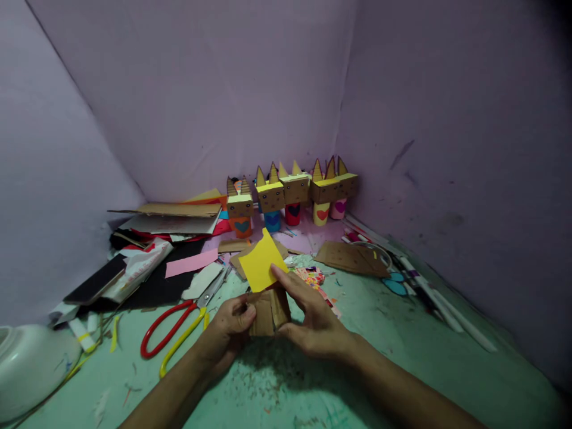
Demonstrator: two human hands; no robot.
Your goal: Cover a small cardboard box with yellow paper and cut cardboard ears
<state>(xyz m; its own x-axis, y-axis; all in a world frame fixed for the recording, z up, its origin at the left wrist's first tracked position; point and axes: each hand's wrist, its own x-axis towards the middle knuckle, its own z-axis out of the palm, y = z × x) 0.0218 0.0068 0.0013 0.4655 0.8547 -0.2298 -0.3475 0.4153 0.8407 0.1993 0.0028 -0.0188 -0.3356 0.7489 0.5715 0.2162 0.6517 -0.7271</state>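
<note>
We pinch a cardboard box (pixel 263 316) with our left fingers (pixel 243 320) while our right fingers (pixel 288 280) grasp it and yellow paper (pixel 261 265).

Small cardboard box (pixel 261 316) between left hand (pixel 230 328) and right hand (pixel 315 319), over the table (pixel 393 363), front centre. Paper sheet (pixel 261 265) at the box's far edge, under a right finger. Scissors (pixel 203 301) on table, left of left hand; paper strip (pixel 192 263) behind them; cardboard stack (pixel 179 209) farther back, left. Row of figures (pixel 295 189) behind the hands, before the wall (pixel 250 89). Flat cardboard piece (pixel 353 259) right of centre, in front of the figures; rods (pixel 465 322) farther right, along the side wall (pixel 469 179).
</note>
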